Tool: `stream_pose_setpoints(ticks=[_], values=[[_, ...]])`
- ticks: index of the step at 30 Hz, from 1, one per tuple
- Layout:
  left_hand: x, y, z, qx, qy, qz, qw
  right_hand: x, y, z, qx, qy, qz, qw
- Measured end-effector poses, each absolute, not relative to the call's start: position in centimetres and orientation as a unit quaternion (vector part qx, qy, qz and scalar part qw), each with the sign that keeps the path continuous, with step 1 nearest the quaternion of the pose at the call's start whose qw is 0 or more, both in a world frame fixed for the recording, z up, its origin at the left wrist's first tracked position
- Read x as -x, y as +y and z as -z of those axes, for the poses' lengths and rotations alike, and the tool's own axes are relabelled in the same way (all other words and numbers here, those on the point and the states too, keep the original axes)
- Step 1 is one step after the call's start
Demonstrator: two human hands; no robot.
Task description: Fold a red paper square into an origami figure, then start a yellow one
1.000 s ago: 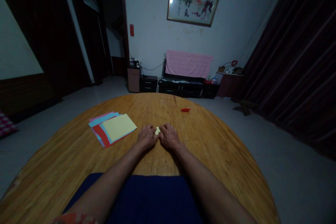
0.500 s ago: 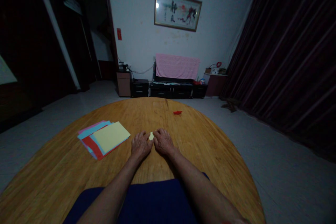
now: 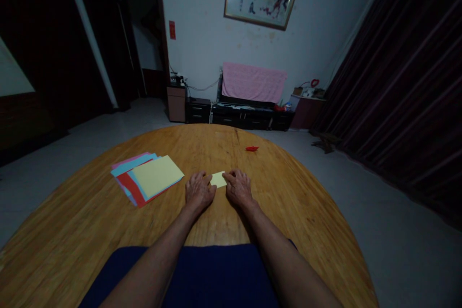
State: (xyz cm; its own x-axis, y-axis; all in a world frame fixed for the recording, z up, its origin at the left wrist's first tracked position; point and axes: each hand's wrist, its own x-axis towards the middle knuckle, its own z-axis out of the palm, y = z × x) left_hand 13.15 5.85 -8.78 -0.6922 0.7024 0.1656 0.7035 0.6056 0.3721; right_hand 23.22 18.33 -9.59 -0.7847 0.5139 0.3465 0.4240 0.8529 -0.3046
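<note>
A small rectangle of pale yellow paper (image 3: pixel 218 179) lies on the round wooden table (image 3: pixel 216 226) between my two hands. On its left end, my left hand (image 3: pixel 199 188) grips the edge with thumb and fingers. The opposite end is under the curled fingers of my right hand (image 3: pixel 238 186). Both ends of the paper are partly hidden by my fingers. Whether it is folded in layers I cannot make out. Beyond my right hand sits a small red folded-paper shape (image 3: pixel 251 148), pointed at its end.
To the left lies a fanned stack of coloured paper sheets (image 3: pixel 159 175), yellow on top with red, blue and pink below. Past the table's far edge stand a low black cabinet (image 3: pixel 238 118) and a pink cloth (image 3: pixel 252 82) draped over a screen. Dark curtains (image 3: pixel 390 67) hang at right.
My hands have moved apart, and more of the yellow paper shows between them. The whole view has tilted down and shifted slightly. The stack and the red paper shape keep their places.
</note>
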Motion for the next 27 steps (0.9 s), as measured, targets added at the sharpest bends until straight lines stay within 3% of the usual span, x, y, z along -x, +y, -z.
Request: stream_pose_setpoints(ticks=[11,17,27], values=[[-13.4,5.9,8.6,0.391,-0.897,0.207,0.005,-23.0,19.3,10.1,0.293,-0.915,-0.112,0.254],[-13.3,6.0,8.8,0.387,-0.898,0.211,0.003,-22.4,18.6,9.9,0.189,-0.917,-0.134,0.324],[-13.3,5.9,8.8,0.385,-0.898,0.211,-0.003,-21.7,17.6,10.0,0.117,-0.949,-0.136,0.259]])
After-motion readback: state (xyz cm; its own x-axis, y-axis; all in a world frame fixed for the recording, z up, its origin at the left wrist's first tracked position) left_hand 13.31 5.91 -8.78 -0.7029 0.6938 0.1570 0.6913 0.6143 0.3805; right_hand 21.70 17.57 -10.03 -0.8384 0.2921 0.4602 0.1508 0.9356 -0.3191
